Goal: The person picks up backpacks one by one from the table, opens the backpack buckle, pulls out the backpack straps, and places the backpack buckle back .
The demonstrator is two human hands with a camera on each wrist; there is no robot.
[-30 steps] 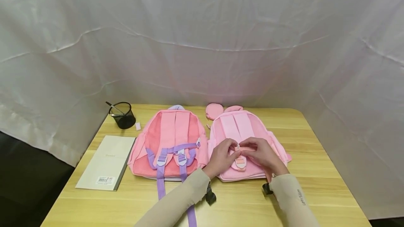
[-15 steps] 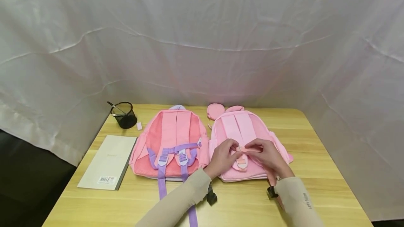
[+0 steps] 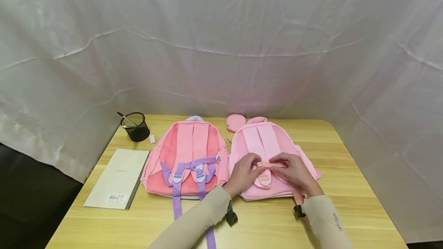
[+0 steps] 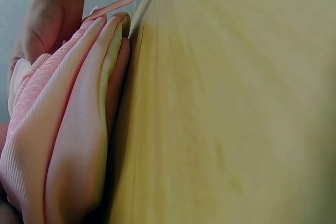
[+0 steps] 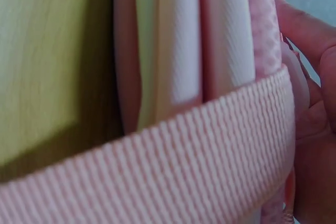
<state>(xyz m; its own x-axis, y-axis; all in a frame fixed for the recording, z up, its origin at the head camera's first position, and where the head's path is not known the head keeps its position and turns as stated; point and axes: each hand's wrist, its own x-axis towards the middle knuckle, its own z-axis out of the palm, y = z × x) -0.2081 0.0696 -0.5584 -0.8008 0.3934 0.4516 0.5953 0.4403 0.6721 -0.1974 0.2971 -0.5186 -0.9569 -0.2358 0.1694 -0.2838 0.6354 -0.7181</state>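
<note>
A light pink backpack [image 3: 238,145] lies with its straps side up on the table, right of centre. Over its lower part, my left hand [image 3: 243,175] and right hand [image 3: 294,171] face each other. Between them stretches a short peach strap [image 3: 273,164] with a small pale buckle [image 3: 262,163], each hand pinching one side. A white strap adjuster [image 3: 265,180] sits just below. From the backpack a longer peach webbing strap [image 5: 210,145] hangs past my right wrist. In the left wrist view, the backpack's side [image 4: 73,145] hides my left fingers.
A coral backpack [image 3: 185,141] with purple straps [image 3: 177,203] lies to the left, beside the pink one. Farther left are a notebook [image 3: 115,176], a black mesh pen cup [image 3: 138,131] and a small eraser [image 3: 152,138]. A round pink pouch [image 3: 236,122] lies behind.
The peach strap between my hands now shows stretched flat, where the pale buckle stood upright before. My right hand has shifted slightly right; the backpacks stay in place.
</note>
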